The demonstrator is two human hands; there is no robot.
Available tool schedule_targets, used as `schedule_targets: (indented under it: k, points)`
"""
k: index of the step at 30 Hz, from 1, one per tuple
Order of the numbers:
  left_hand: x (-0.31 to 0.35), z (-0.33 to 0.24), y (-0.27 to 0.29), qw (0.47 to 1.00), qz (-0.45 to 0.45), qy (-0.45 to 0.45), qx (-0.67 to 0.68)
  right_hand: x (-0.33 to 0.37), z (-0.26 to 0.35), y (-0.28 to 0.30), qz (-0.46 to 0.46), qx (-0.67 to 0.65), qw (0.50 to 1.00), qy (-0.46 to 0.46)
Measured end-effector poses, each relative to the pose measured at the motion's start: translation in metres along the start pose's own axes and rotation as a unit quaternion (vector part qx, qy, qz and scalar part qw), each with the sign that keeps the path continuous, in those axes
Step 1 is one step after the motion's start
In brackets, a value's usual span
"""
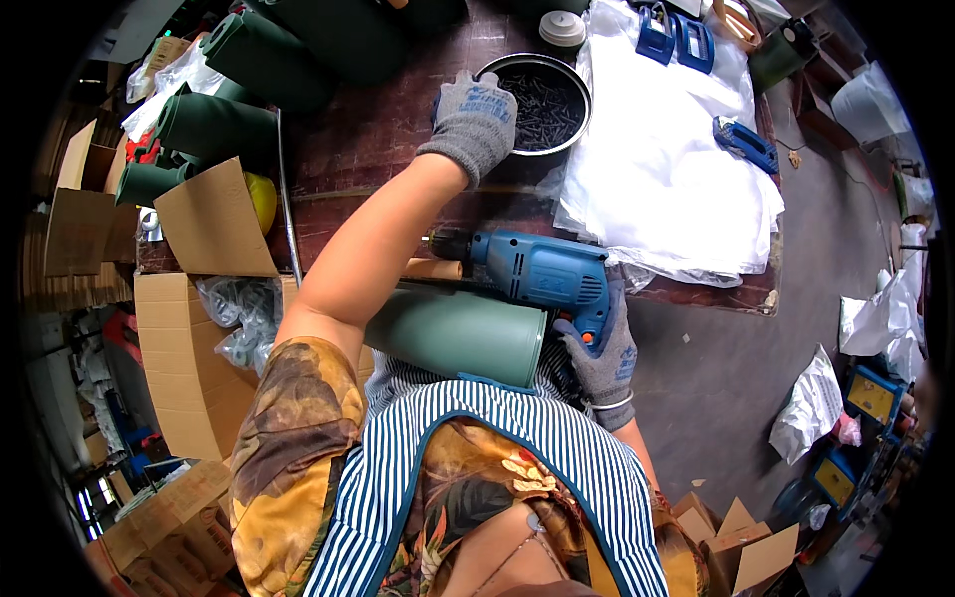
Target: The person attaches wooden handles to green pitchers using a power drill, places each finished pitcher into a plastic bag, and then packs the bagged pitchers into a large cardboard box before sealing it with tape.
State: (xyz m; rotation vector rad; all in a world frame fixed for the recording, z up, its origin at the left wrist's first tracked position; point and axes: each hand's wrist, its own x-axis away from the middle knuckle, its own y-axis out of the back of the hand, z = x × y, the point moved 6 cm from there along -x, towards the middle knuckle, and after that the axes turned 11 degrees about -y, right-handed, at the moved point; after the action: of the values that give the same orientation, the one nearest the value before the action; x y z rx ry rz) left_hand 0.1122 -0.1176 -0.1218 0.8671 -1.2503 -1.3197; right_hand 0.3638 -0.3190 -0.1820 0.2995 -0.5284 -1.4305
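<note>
My right hand (604,363), in a grey glove, grips the handle of a blue power drill (552,271). The drill's chuck and bit point left, above a green rolled cylinder (453,330) lying across my lap. My left hand (476,119), also gloved, is at the left rim of a round metal bowl (587,95) full of small black screws (537,107). Its fingers are curled and mostly turned from sight, so anything in them is hidden. A brown tube (434,269) shows behind the green cylinder, near the drill's tip.
A stack of white plastic sheets (667,169) covers the table's right side, with blue tape dispensers (674,38) and a blue hand tool (744,145) on it. Large green rolls (217,127) stand at the far left. Open cardboard boxes (189,358) lie left of me.
</note>
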Motion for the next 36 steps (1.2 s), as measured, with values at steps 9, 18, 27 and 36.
schedule_targets:
  k: [9, 18, 27, 36]
  points:
    - [0.011, 0.035, -0.026, 0.962, -0.205, -0.008, 0.180, 0.001, -0.003, -0.001, -0.008, -0.002, 1.000, 0.008]
    - [0.006, 0.039, -0.015, 0.951, -0.116, 0.022, 0.286, 0.005, -0.006, -0.002, -0.022, 0.018, 1.000, 0.007]
    - [-0.008, 0.012, -0.006, 0.995, -0.062, -0.071, -0.038, 0.004, -0.007, -0.003, -0.011, 0.008, 1.000, -0.011]
    - [0.027, 0.043, -0.004, 0.903, -0.313, -0.113, 0.273, 0.003, -0.014, -0.005, -0.005, 0.004, 1.000, -0.009]
